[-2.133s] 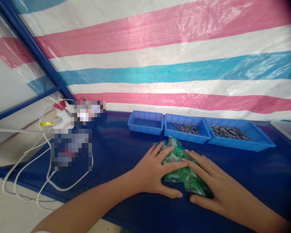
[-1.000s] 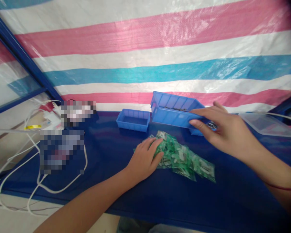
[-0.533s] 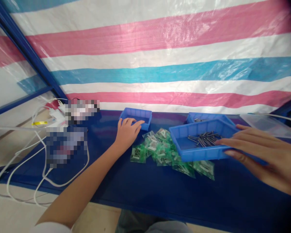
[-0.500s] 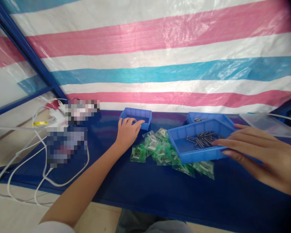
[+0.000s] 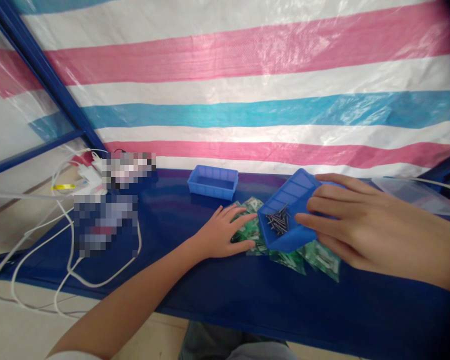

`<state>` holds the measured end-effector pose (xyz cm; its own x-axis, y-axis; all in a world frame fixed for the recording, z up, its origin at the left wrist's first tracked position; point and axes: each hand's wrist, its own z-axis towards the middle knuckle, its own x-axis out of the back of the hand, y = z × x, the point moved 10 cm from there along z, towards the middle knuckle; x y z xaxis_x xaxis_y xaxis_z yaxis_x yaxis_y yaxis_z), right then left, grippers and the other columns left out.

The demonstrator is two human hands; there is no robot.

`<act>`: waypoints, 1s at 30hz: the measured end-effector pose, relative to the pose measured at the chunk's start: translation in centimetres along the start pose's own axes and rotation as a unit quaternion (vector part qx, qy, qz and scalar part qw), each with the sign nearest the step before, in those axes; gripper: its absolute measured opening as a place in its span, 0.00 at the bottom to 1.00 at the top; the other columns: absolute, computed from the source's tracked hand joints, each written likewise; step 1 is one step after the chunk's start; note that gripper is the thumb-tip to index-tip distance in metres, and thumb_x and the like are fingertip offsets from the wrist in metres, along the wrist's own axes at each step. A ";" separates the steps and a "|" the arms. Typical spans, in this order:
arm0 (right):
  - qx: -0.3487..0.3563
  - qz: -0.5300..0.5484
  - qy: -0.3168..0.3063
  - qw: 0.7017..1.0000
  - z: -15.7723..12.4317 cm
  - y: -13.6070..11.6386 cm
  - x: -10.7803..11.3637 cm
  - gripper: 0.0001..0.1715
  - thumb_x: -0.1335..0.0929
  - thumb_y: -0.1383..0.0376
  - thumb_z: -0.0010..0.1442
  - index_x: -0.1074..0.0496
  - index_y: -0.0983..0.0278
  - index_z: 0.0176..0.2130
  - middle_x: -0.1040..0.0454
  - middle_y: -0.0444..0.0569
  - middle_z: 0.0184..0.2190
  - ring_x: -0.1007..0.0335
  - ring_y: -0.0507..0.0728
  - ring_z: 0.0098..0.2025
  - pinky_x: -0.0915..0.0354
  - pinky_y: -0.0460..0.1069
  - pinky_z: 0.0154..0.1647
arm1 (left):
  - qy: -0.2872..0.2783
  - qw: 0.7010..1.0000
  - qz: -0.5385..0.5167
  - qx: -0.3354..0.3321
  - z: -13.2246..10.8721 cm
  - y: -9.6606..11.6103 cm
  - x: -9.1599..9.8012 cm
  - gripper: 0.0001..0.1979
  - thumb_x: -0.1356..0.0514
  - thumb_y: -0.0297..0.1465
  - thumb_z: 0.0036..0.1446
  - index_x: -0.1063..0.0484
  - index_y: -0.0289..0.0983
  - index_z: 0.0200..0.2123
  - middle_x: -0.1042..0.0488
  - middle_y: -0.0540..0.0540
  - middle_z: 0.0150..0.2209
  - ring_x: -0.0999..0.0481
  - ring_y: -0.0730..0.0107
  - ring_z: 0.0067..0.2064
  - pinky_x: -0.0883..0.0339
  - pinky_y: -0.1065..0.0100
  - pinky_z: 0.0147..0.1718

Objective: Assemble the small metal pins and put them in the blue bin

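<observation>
My right hand [image 5: 356, 220] grips the right side of a blue tray [image 5: 294, 200], which is tilted down to the left. Dark screws [image 5: 279, 221] have gathered in the tray's lower left end. Under and beside the tray lie several small green-and-clear bags [image 5: 290, 260]. My left hand [image 5: 223, 232] rests on the left part of these bags, its fingers spread and nothing visibly gripped. Behind it stands an empty blue tray [image 5: 213, 182].
White cables [image 5: 71, 240] loop over the left side of the dark blue table [image 5: 247, 305]. Two blurred-out items lie near them. A clear plastic sheet [image 5: 416, 195] is at the back right, and a striped tarp [image 5: 225, 115] hangs behind.
My left hand has left the empty tray and come down onto the bags. My right hand has moved left and tipped its tray, and the screws have slid to the left end.
</observation>
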<state>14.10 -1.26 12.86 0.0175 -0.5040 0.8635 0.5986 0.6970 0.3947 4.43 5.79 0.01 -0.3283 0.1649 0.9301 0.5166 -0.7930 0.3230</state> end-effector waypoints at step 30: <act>0.179 0.018 -0.128 0.975 10.4 -6.8 -4.3 0.09 0.30 0.65 0.50 0.29 0.61 0.20 0.28 0.48 0.24 0.39 0.59 0.34 0.50 0.54 0.35 | 0.041 0.988 0.061 -0.133 0.0 2.9 -1.3 0.18 0.49 0.38 0.63 0.31 0.37 0.51 0.28 0.40 0.52 0.33 0.52 0.56 0.40 0.52 0.56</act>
<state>1.61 1.45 9.75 -0.1943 -0.3635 0.9111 0.2834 0.8684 0.4069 6.34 3.23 -0.22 -0.3444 0.0201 0.9386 0.3341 -0.9317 0.1425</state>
